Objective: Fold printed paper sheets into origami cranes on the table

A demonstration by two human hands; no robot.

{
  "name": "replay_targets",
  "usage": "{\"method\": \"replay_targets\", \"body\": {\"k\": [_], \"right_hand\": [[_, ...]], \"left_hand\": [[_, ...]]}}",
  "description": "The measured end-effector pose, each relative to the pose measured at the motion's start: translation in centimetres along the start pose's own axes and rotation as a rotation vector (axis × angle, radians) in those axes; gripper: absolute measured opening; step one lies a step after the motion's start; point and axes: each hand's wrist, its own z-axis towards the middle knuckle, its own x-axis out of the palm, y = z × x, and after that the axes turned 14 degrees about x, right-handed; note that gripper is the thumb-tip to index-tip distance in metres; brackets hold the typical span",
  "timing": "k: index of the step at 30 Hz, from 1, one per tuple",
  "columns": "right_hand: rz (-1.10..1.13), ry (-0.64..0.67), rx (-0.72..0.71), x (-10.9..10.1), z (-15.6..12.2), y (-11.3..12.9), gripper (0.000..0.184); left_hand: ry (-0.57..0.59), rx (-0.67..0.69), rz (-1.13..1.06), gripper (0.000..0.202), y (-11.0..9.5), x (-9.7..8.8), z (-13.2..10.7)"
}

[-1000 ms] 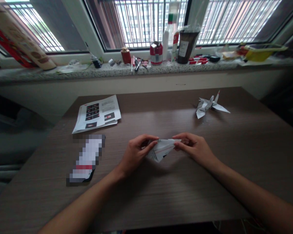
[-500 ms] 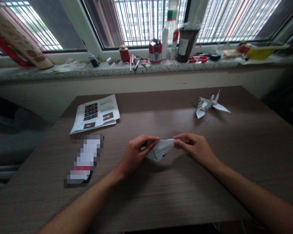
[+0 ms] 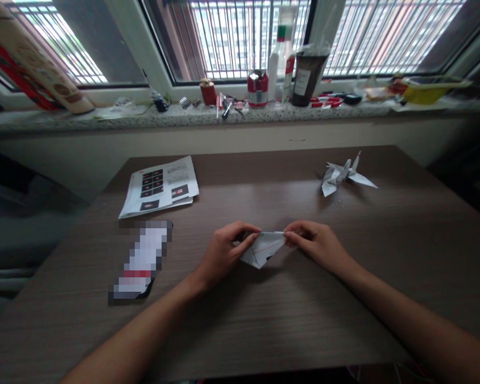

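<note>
A small folded sheet of printed white paper [image 3: 261, 250] hangs just above the table between my two hands, one corner pointing down toward me. My left hand [image 3: 229, 246] pinches its upper left edge between thumb and fingers. At its right corner, my right hand [image 3: 312, 239] grips it with thumb and fingertips. Parts of the paper lie hidden behind the left fingers. Farther back on the right stands a folded paper crane [image 3: 340, 175] with its wings spread.
Stacked printed sheets [image 3: 160, 186] lie at the back left of the brown table [image 3: 240, 330], with a phone [image 3: 144, 258] whose screen is blurred in front of them. Along the windowsill [image 3: 192, 118] stand a red can [image 3: 258, 88], a dark cup [image 3: 308, 77], bottles and small items.
The paper has tilted a little, so its front face now looks flatter and more of it faces me. Both hands keep their hold. The whole view has shifted slightly.
</note>
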Motion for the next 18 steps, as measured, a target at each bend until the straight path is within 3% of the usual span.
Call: {"method": "replay_targets", "body": {"k": [18], "right_hand": [[-0.087, 0.027, -0.053, 0.48, 0.07, -0.40, 0.026]], "left_hand": [[0.021, -0.035, -0.091, 0.020, 0.39, 0.25, -0.02]]}}
